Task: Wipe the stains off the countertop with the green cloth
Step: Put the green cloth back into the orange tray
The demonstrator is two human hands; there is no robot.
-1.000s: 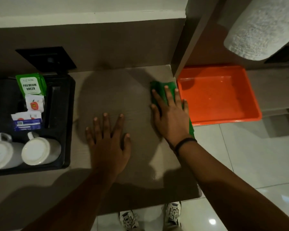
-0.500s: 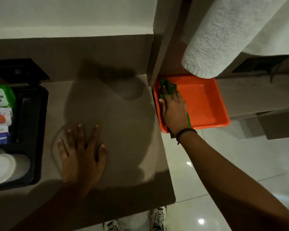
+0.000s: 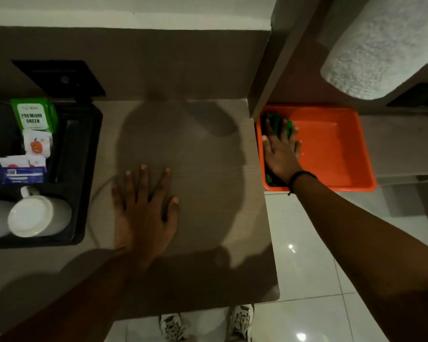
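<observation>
The green cloth [image 3: 277, 120] lies along the left side of an orange tray [image 3: 331, 146], right of the countertop. My right hand [image 3: 281, 151] rests flat on top of the cloth with fingers spread, covering most of it; green shows past the fingertips and below the wrist. My left hand [image 3: 146, 208] lies palm down, fingers apart, on the grey-brown countertop [image 3: 203, 149], holding nothing. I cannot make out stains on the dim, shadowed surface.
A black tray [image 3: 84, 174] at the left holds tea sachets [image 3: 34, 116] and two white mugs [image 3: 32, 217]. A vertical panel [image 3: 277, 55] divides counter from orange tray. A pale towel [image 3: 383, 45] hangs upper right. Tiled floor and my shoes [image 3: 241, 322] lie below.
My right hand carried the green cloth off the countertop's right edge and into the orange tray. My left hand stayed flat on the countertop.
</observation>
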